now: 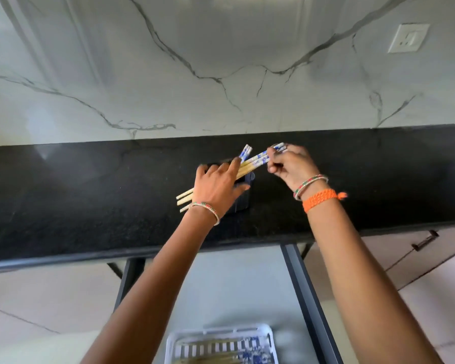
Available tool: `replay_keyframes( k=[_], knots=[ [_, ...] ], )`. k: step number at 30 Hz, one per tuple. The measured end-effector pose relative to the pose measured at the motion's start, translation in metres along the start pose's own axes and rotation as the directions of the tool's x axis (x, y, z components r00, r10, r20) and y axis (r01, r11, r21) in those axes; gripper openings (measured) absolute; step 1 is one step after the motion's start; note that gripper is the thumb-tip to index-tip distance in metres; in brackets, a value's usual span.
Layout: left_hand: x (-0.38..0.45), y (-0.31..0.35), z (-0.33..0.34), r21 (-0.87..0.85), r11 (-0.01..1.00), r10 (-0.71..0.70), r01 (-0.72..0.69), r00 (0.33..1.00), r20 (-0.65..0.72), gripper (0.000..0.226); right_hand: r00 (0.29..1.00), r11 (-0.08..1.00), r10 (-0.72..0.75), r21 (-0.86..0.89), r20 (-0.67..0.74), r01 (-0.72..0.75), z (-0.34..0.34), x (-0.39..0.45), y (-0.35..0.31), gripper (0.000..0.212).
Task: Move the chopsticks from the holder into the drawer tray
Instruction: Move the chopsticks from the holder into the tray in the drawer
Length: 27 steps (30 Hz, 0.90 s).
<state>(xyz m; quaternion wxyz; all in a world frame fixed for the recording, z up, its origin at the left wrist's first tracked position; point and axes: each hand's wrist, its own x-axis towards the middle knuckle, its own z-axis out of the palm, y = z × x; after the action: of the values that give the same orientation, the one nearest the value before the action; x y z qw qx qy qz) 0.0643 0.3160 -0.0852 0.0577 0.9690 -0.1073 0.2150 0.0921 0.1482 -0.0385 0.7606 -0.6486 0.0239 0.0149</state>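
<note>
Head view looks down on the black holder (241, 191) on the dark counter (90, 193), with the white tray (269, 334) in the open drawer (294, 274) nearer the person than the holder. About 3 chopsticks (243, 168) lie slanted over the holder, bare tips out past its left side, blue-patterned ends up to its right. The left hand (217, 185) lies across their middle, fingers loosely curled round them. The right hand (290, 164) pinches the patterned ends. 1 more pair (245, 151) pokes up behind the holder. Both hands look equally placed to carry the bundle toward the tray, which already holds several chopsticks.
</note>
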Motion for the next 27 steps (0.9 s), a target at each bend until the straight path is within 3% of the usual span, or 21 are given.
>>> replay_keyframes(
  k=[3, 5, 6, 7, 8, 9, 10, 11, 13, 15, 16, 20, 22, 23, 25, 27],
  knots=[
    [-0.042, -0.002, 0.013, -0.028, 0.996, -0.081, 0.085, 0.989, 0.124, 0.036, 0.991, 0.991, 0.133, -0.005, 0.007, -0.133, 0.009, -0.041, 0.042, 0.024],
    [-0.081, -0.003, 0.029, 0.002, 0.999, -0.036, 0.036, 0.98, 0.193, 0.036, 0.983, 0.949, 0.186, -0.259, 0.009, -0.177, 0.008, -0.066, 0.072, 0.008],
    [-0.098, -0.002, 0.037, 0.01, 1.0, -0.006, 0.004, 0.97, 0.241, 0.037, 0.984, 0.829, 0.178, -0.54, 0.008, -0.146, 0.004, -0.077, 0.088, 0.026],
    [-0.116, 0.001, 0.045, 0.011, 1.0, 0.02, -0.024, 0.953, 0.301, 0.037, 0.989, 0.564, 0.149, -0.823, 0.021, -0.068, 0.0, -0.089, 0.106, 0.053],
    [-0.132, 0.003, 0.053, 0.002, 0.999, 0.045, -0.049, 0.93, 0.364, 0.038, 0.995, 0.286, 0.074, -0.957, 0.068, 0.044, -0.003, -0.103, 0.126, 0.071],
    [-0.147, 0.006, 0.061, -0.027, 0.998, 0.069, -0.063, 0.905, 0.419, 0.037, 0.987, 0.102, 0.017, -0.982, 0.162, 0.16, -0.002, -0.121, 0.145, 0.076],
    [-0.163, 0.009, 0.07, -0.069, 0.995, 0.09, -0.066, 0.877, 0.471, 0.036, 0.961, 0.016, 0.026, -0.961, 0.275, 0.274, -0.002, -0.141, 0.164, 0.07],
    [-0.178, 0.011, 0.078, -0.115, 0.991, 0.119, -0.069, 0.845, 0.521, 0.034, 0.924, -0.01, 0.079, -0.927, 0.374, 0.376, -0.002, -0.157, 0.182, 0.058],
    [-0.207, 0.014, 0.095, -0.193, 0.98, 0.166, -0.054, 0.753, 0.636, 0.033, 0.862, 0.043, 0.219, -0.887, 0.457, 0.459, -0.006, -0.183, 0.213, 0.038],
    [-0.232, 0.012, 0.11, -0.208, 0.978, 0.146, 0.01, 0.679, 0.72, 0.035, 0.815, 0.1, 0.339, -0.88, 0.47, 0.465, -0.013, -0.195, 0.235, 0.036],
    [-0.24, 0.008, 0.115, -0.198, 0.98, 0.121, 0.037, 0.676, 0.727, 0.038, 0.797, 0.116, 0.382, -0.88, 0.468, 0.461, -0.017, -0.195, 0.242, 0.037],
    [-0.263, -0.019, 0.126, -0.22, 0.972, 0.06, 0.08, 0.822, 0.566, 0.059, 0.739, 0.17, 0.497, -0.886, 0.455, 0.431, -0.03, -0.181, 0.266, 0.041],
    [-0.274, -0.028, 0.13, -0.27, 0.936, -0.078, 0.224, 0.883, 0.462, 0.051, 0.674, 0.154, 0.56, -0.86, 0.481, 0.486, -0.034, -0.175, 0.277, 0.043],
    [-0.279, -0.031, 0.132, -0.273, 0.901, -0.198, 0.338, 0.878, 0.435, 0.046, 0.652, 0.132, 0.581, -0.847, 0.487, 0.515, -0.035, -0.175, 0.284, 0.044],
    [-0.288, -0.034, 0.136, -0.252, 0.775, -0.433, 0.58, 0.777, 0.457, 0.042, 0.637, 0.068, 0.59, -0.817, 0.496, 0.573, -0.035, -0.178, 0.298, 0.044],
    [-0.298, -0.036, 0.14, -0.207, 0.658, -0.526, 0.724, 0.639, 0.561, 0.042, 0.645, 0.012, 0.568, -0.788, 0.512, 0.615, -0.03, -0.184, 0.309, 0.044]
  ],
)
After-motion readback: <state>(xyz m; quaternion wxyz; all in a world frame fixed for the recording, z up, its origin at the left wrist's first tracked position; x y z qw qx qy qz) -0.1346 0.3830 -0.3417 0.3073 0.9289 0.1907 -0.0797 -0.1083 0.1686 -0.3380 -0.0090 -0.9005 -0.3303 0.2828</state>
